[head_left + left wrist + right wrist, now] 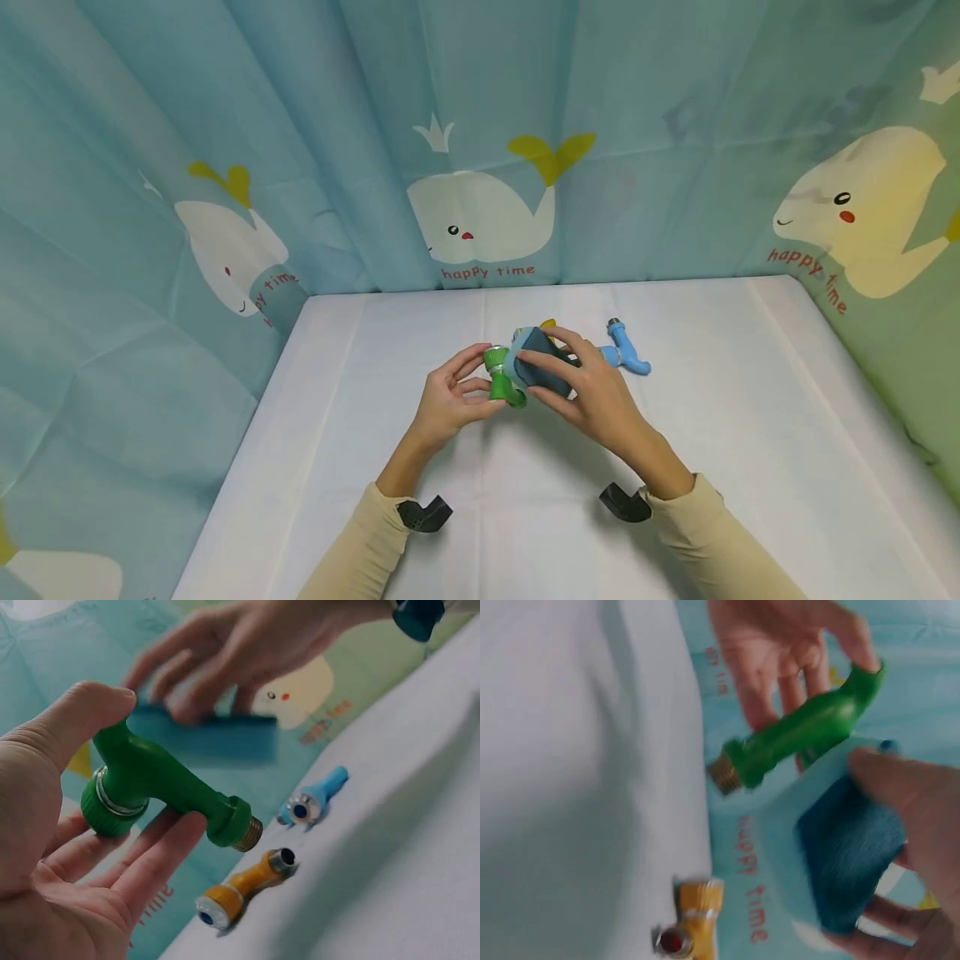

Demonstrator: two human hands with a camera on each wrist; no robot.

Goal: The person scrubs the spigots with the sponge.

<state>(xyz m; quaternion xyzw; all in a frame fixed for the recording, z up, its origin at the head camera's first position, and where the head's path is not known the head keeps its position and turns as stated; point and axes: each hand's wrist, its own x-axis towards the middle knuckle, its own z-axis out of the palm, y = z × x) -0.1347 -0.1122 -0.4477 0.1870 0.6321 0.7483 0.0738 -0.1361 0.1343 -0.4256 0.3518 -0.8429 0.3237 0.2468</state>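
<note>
My left hand [450,400] holds a green tap [161,772] between thumb and fingers, above the table. In the left wrist view the tap's brass threaded end points to the lower right and its ribbed knob faces down. My right hand [596,387] grips a blue sponge [542,362], dark on one face and lighter at the edge. The sponge is right beside the tap; whether they touch I cannot tell. Motion blurs the sponge in the left wrist view. The right wrist view shows the sponge [851,851] under the thumb, near the green tap [802,735].
On the white table [360,467] behind the hands lie a light blue tap [626,350] and a yellow tap [247,889], mostly hidden from the head view. Blue curtains with whale prints [480,217] stand along the table's back and sides.
</note>
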